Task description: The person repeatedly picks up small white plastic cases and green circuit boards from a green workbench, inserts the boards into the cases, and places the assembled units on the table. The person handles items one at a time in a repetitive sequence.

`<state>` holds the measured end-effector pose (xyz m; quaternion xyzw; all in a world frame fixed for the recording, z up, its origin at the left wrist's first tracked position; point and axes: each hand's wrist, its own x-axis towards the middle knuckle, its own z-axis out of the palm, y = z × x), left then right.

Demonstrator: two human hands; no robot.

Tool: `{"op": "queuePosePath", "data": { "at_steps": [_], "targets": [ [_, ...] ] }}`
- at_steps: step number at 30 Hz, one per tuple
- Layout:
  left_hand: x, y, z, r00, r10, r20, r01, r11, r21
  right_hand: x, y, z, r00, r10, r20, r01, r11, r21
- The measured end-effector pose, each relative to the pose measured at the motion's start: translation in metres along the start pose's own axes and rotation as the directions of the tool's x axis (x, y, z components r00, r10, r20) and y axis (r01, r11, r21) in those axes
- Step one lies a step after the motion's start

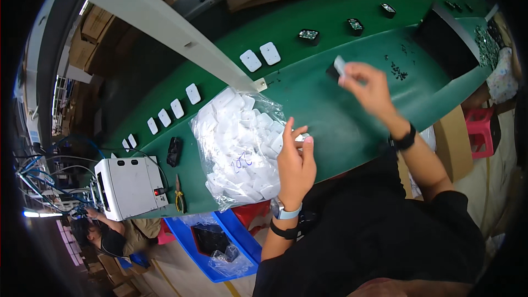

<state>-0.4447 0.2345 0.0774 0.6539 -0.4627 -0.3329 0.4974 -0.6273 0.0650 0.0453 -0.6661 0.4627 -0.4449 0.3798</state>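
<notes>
My right hand (367, 87) is raised over the green work surface, thumb and fingers pinching a small case (339, 66), white on one side and black on the other. My left hand (297, 168) is at the right edge of a clear plastic bag (236, 148) filled with white plastic covers. Between its thumb and fingers shows a white plastic cover (301, 138), partly hidden by the fingers. Beyond the bag, two white cases (260, 60) lie side by side on the dark green strip, with several more (177, 108) in a row to the left.
Black open cases with circuit boards (309, 35) line the far right strip. Small black parts (398, 70) lie near a black tray (448, 41). At left are a white machine (130, 187), pliers (179, 195) and a black case (174, 151). A metal post (165, 22) crosses behind the bag.
</notes>
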Motion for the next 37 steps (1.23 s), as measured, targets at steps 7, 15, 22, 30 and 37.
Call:
{"op": "queuePosePath", "data": {
  "at_steps": [7, 15, 22, 30, 37],
  "targets": [
    [0.001, -0.022, -0.028, 0.961, 0.274, 0.024, -0.263, 0.890, 0.373, 0.116, 0.083, 0.024, 0.959, -0.281, -0.014, 0.211, 0.749, -0.628],
    [0.024, -0.036, -0.039, 0.943, 0.300, 0.146, -0.316, 0.666, 0.676, 0.118, 0.107, 0.028, 0.957, -0.291, 0.020, 0.220, 0.676, -0.704],
    [0.079, -0.058, -0.050, 0.918, 0.290, 0.272, -0.364, 0.340, 0.867, 0.004, 0.029, -0.028, 0.939, -0.313, 0.142, 0.343, 0.851, -0.398],
    [0.097, -0.054, -0.045, 0.921, 0.242, 0.305, -0.381, 0.398, 0.834, -0.083, 0.056, -0.127, 0.988, 0.136, -0.075, -0.153, 0.935, -0.319],
    [0.085, -0.035, -0.032, 0.922, 0.353, 0.161, -0.334, 0.509, 0.793, -0.039, 0.063, -0.138, 0.994, -0.110, -0.006, 0.098, 0.907, -0.410]
  ]
}}
